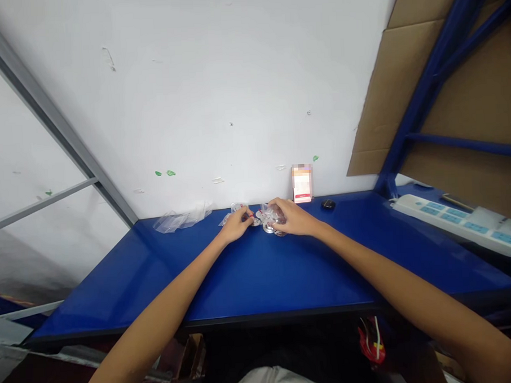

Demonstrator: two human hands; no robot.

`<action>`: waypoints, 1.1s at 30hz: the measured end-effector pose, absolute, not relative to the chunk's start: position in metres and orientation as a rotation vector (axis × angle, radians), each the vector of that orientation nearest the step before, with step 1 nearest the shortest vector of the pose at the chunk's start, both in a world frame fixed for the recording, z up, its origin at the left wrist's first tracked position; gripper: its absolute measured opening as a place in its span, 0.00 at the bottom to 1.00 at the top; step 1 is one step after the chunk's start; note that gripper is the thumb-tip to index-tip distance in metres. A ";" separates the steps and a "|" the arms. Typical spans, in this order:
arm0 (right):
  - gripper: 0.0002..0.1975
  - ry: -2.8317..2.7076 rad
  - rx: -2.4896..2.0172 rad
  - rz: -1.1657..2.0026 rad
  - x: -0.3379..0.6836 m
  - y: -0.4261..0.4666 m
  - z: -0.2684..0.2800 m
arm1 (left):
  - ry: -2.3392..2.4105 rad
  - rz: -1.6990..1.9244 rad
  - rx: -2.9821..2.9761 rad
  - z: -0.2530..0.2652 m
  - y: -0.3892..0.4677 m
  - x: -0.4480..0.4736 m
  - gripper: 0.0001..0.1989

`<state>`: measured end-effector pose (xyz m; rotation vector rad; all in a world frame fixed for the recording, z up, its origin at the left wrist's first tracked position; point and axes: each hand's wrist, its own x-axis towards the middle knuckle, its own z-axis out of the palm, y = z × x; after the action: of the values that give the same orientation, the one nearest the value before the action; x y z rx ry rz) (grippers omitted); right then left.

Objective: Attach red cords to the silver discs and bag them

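Both hands are at the far side of the blue table, close together over several shiny round metal pieces (268, 227). My left hand (236, 226) is closed in a pinch at the left of these pieces. A bit of red shows at its fingertips, but what they hold is too small to name. Curled around a clear plastic bag (266, 212), my right hand (294, 218) has its thumb and fingers over the shiny round pieces. Whether those pieces are inside the bag or under it, I cannot tell. Another small clear bag with red marks (238, 207) lies just behind my left hand.
Flat clear plastic bags (183, 218) lie at the back left of the blue table (268, 281). A lit phone (302, 184) leans on the white wall, with a black computer mouse (328, 204) beside it. A white power strip (460, 222) runs along the right.
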<state>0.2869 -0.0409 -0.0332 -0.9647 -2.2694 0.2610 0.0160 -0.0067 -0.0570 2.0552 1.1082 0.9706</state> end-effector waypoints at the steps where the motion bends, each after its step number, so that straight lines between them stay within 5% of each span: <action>1: 0.26 -2.266 -0.960 0.259 0.287 -0.040 -0.033 | 1.123 1.018 1.952 -0.055 -0.006 0.014 0.11; 6: 0.27 -2.281 -0.964 0.228 0.289 -0.041 -0.033 | 1.037 1.169 1.509 -0.041 -0.004 0.005 0.20; 15: 0.32 -2.277 -0.933 0.109 0.285 -0.048 -0.029 | 0.781 1.084 1.311 -0.026 -0.031 0.028 0.21; 27: 0.33 -2.171 -0.921 0.207 0.259 -0.057 -0.042 | 1.041 1.227 1.588 -0.015 -0.056 0.047 0.18; 33: 0.27 -2.020 -0.950 0.548 0.259 -0.057 -0.039 | 1.083 1.134 2.071 0.002 -0.057 0.037 0.26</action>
<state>0.2594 -0.0567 -0.0389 -0.9497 -2.0198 0.5483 0.0372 -0.0566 0.0023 2.0707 1.0828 1.1340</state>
